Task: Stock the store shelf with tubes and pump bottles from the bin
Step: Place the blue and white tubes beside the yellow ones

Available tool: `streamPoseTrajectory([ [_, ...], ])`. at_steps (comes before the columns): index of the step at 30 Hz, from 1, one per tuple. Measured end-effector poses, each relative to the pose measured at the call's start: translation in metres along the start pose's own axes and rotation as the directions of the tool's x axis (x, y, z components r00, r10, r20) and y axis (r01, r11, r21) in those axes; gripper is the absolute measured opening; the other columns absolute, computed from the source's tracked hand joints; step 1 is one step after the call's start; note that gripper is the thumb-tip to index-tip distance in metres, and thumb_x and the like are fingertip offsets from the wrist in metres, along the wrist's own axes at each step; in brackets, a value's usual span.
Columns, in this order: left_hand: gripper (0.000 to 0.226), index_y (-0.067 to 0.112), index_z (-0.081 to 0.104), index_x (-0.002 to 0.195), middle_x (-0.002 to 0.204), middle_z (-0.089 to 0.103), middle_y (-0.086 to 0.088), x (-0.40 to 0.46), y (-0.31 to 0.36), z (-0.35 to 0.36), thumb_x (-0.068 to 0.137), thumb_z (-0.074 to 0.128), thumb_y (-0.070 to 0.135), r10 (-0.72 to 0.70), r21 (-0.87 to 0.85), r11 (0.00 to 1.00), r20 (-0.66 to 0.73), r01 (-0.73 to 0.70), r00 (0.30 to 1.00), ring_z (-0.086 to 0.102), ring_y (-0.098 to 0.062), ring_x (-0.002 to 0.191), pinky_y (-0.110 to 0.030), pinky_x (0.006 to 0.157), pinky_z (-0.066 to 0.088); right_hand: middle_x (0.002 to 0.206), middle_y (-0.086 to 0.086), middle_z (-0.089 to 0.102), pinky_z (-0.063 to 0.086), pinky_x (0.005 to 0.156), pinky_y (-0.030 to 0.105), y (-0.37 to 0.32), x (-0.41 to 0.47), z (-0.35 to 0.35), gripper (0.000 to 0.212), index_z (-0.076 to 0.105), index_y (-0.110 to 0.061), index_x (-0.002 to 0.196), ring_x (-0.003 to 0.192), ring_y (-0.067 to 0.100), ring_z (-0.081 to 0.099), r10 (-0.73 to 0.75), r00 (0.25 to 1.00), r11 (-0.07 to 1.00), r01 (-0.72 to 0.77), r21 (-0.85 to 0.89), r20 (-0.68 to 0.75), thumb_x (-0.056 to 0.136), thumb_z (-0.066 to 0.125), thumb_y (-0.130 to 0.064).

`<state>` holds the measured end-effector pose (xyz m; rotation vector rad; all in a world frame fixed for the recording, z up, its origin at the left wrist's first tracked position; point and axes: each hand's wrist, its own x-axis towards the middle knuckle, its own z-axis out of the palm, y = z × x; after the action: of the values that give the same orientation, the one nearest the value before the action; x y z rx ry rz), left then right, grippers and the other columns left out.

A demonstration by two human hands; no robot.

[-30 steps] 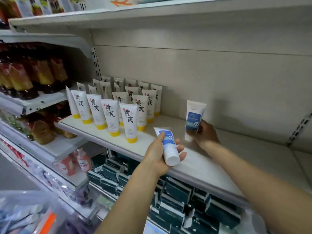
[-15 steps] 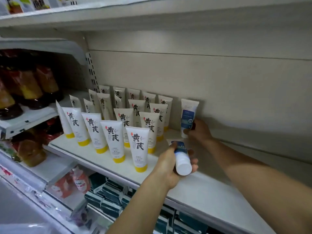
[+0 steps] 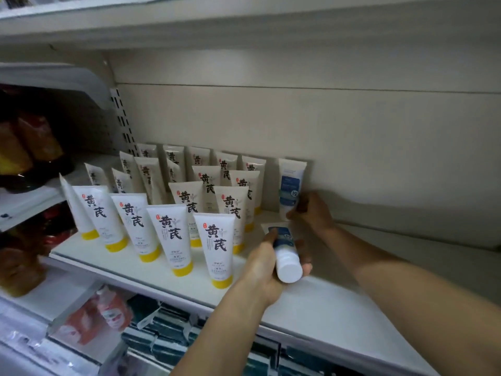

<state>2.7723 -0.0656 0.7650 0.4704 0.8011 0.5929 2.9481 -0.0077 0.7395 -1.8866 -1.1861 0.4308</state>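
My right hand [image 3: 311, 213] grips the base of a white tube with a blue label [image 3: 290, 184], which stands upright on its cap at the back of the white shelf [image 3: 339, 308], against the rear wall. My left hand [image 3: 267, 270] holds a second white-and-blue tube [image 3: 284, 253] lying on its side over the shelf, white cap toward me. Left of both, several white tubes with yellow caps [image 3: 173, 237] stand in rows.
An upper shelf [image 3: 244, 20] overhangs closely. Dark teal boxes [image 3: 162, 337] and a pink pouch [image 3: 108, 313] fill the level below. Dark snack bags [image 3: 27, 150] sit on the neighbouring unit at left. Bare shelf stretches right of my hands.
My right hand has carried the upright tube back to the rear wall beside the yellow-capped rows. My left hand has followed inward with its tube; the view has moved closer.
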Motion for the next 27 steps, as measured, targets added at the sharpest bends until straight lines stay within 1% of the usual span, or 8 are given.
streamPoseTrajectory([
  [4,0.023,0.016,0.055,0.105,0.109,0.067,-0.019,0.001,-0.006,0.006,0.099,0.048,0.037,0.008,-0.042,0.999,-0.002,-0.008,1.000,0.064,-0.027,0.069,-0.035,0.050,0.054,0.098,0.016,0.065,0.045,0.081,0.033,0.007,-0.013,-0.010,0.026,0.061,0.003,0.101,0.092,0.028,0.060,-0.001,0.995,1.000,0.001,0.002,-0.099,0.080,0.073,-0.006],
  [6,0.019,0.016,0.055,0.102,0.114,0.067,-0.020,0.003,-0.010,0.009,0.099,0.049,0.035,0.025,-0.036,0.999,-0.013,-0.026,1.000,0.063,-0.025,0.071,-0.034,0.054,0.052,0.077,0.013,0.067,0.047,0.068,0.032,0.006,-0.022,-0.020,0.013,0.067,-0.001,0.081,0.070,0.022,0.061,-0.005,0.997,1.000,0.007,0.019,-0.081,0.086,0.069,-0.013],
  [7,0.019,0.016,0.055,0.101,0.115,0.066,-0.020,0.004,-0.012,0.011,0.099,0.050,0.034,0.036,-0.033,0.999,-0.021,-0.037,0.999,0.062,-0.024,0.071,-0.031,0.052,0.052,0.065,0.011,0.065,0.045,0.060,0.030,0.005,-0.029,-0.025,0.024,0.067,-0.004,0.070,0.055,0.018,0.058,0.015,0.998,0.997,-0.011,0.082,-0.057,0.088,0.067,-0.019],
  [10,0.016,0.016,0.055,0.102,0.102,0.067,-0.017,0.007,-0.015,0.018,0.097,0.053,0.031,0.051,-0.025,0.998,-0.051,-0.053,0.997,0.060,-0.024,0.069,-0.032,0.056,0.051,0.051,0.010,0.061,0.038,0.044,0.021,-0.006,-0.056,-0.047,0.048,0.067,-0.006,0.063,0.039,0.013,0.050,0.112,0.987,0.960,-0.138,0.244,0.120,0.093,0.058,-0.043],
  [13,0.016,0.014,0.057,0.104,0.086,0.066,-0.014,0.004,-0.017,0.028,0.096,0.055,0.028,0.067,-0.030,0.997,-0.060,-0.069,0.996,0.061,-0.026,0.069,-0.036,0.061,0.052,0.060,0.010,0.064,0.034,0.044,0.021,-0.015,-0.077,-0.065,0.056,0.070,-0.007,0.075,0.047,0.016,0.051,0.192,0.890,0.950,-0.274,0.148,0.413,0.087,0.055,-0.059],
  [18,0.010,0.015,0.058,0.097,0.085,0.068,-0.016,0.002,-0.021,0.044,0.096,0.056,0.024,0.144,0.012,0.990,-0.017,-0.143,0.990,0.065,-0.032,0.075,-0.045,0.069,0.055,0.050,0.001,0.052,0.027,0.041,0.021,-0.016,-0.091,-0.074,0.031,0.061,-0.008,0.081,0.043,0.013,0.042,0.141,0.744,0.927,-0.330,0.176,0.653,0.091,0.059,-0.037],
  [23,0.026,0.010,0.062,0.117,0.105,0.070,-0.022,0.013,-0.020,0.048,0.097,0.051,0.021,0.316,0.253,0.911,0.079,-0.326,0.945,0.068,-0.038,0.093,-0.051,0.079,0.057,0.053,-0.001,0.050,0.032,0.043,0.023,-0.014,-0.085,-0.080,0.012,0.061,-0.011,0.083,0.046,0.012,0.044,0.060,0.815,0.948,-0.227,0.224,0.576,0.085,0.071,-0.019],
  [27,0.023,0.008,0.062,0.112,0.103,0.066,-0.013,0.024,-0.012,0.048,0.098,0.048,0.018,0.394,0.358,0.858,-0.001,-0.368,0.919,0.062,-0.024,0.089,-0.031,0.075,0.051,0.068,0.006,0.062,0.043,0.047,0.024,-0.006,-0.071,-0.078,0.018,0.068,-0.007,0.095,0.053,0.012,0.056,-0.008,0.972,0.952,-0.066,0.300,0.237,0.080,0.076,-0.012],
])
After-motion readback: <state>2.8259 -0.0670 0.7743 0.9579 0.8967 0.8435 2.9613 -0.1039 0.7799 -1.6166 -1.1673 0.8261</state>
